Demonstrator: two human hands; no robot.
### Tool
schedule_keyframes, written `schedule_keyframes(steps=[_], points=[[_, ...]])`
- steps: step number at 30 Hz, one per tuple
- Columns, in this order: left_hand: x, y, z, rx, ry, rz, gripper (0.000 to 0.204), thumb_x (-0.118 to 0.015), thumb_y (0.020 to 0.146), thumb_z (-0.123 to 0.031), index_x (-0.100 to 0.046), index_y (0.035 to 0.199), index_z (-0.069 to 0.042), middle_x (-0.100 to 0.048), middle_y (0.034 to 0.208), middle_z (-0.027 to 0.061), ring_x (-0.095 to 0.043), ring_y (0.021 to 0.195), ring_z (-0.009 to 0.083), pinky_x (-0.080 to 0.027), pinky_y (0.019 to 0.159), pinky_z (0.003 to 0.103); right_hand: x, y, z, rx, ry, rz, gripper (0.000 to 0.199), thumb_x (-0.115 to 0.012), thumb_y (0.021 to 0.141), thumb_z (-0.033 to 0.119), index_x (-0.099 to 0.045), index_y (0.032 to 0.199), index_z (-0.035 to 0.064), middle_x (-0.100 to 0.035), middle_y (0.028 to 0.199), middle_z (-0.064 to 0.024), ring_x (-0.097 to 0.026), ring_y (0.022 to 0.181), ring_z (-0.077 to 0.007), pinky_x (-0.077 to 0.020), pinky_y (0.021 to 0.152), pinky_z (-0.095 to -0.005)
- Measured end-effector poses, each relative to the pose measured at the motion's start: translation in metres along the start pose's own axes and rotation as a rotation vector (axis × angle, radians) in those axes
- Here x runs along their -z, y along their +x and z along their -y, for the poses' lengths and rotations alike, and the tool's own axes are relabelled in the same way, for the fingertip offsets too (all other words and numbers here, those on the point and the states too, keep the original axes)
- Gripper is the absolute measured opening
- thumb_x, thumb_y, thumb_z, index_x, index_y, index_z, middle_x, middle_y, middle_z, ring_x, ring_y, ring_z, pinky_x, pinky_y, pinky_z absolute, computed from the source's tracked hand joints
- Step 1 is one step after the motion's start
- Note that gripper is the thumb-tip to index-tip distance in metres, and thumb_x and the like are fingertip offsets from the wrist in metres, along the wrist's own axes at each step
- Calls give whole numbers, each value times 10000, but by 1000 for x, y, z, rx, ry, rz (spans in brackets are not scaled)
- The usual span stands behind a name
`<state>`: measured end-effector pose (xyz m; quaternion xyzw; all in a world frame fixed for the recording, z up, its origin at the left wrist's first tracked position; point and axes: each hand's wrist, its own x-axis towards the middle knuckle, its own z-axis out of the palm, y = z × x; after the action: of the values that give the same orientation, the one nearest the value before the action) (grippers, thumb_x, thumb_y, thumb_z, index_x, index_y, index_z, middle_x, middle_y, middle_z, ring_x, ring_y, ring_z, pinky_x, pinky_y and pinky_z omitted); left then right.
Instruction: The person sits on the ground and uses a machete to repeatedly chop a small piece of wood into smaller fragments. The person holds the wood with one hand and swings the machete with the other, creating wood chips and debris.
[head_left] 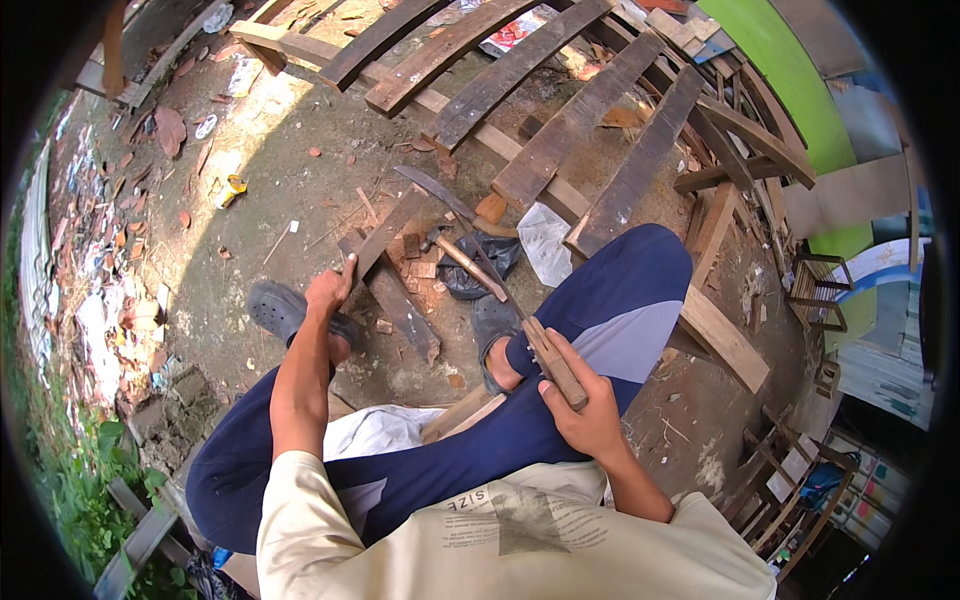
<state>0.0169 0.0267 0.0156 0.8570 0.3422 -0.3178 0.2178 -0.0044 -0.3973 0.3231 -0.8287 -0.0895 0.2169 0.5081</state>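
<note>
My right hand [583, 408] is wrapped round the wooden handle of a long curved machete [436, 188], held above my right thigh. Its dark blade reaches forward and left, tip beyond the wood pieces. In my left hand [328, 289] is the near end of a short wooden slat [388, 236], gripped between thumb and fingers. The slat slants up to the right, over a thicker dark wood block [402, 312] on the ground between my feet. A hammer [470, 267] with a wooden handle lies just right of the block, partly behind the blade.
A frame of several spaced dark planks [575, 125] lies ahead and to the right. A black plastic bag [487, 275] and a white sack [545, 245] lie near my right shoe [493, 335]. Wood chips surround the block. Leaf litter and rubbish [125, 290] spread at left.
</note>
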Motion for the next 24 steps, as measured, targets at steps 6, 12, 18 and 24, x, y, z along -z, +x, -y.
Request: schedule_keyframes(steps=[6,12,18,24], points=[[-20,13,-41,-235,-105,-650,813,-499,1018,-542,-422,1522,91,-457,1538,338,-362,1505,455,-294,1228,546,-3,15,-40,-115,275,21,613,-665,931,23,-486,1515,-32,-632,1420,-226,-614,1313,-261,-453,1099,-349],[-88,-29,-120,-849,196,-88,777,-478,1035,-550,-364,1602,-31,-383,1618,271,-331,1526,412,-278,1259,491,-8,19,-43,-61,247,54,612,-662,932,34,-485,1513,-42,-643,1397,-230,-625,1285,-259,-462,1084,-351],[-102,-53,-138,-843,-118,-432,668,-638,985,-436,-511,1488,-14,-538,1504,226,-455,1450,392,-333,1216,521,-3,14,-53,-78,261,2,611,-658,933,37,-483,1511,-49,-660,1367,-231,-644,1244,-248,-483,1052,-345],[-51,-10,-121,-272,-151,-758,871,-651,973,-440,-288,1595,50,-209,1682,294,-182,1577,439,-201,1276,524,-4,16,-52,-68,239,-11,614,-657,930,29,-483,1514,-45,-673,1346,-224,-659,1214,-242,-498,1031,-344]])
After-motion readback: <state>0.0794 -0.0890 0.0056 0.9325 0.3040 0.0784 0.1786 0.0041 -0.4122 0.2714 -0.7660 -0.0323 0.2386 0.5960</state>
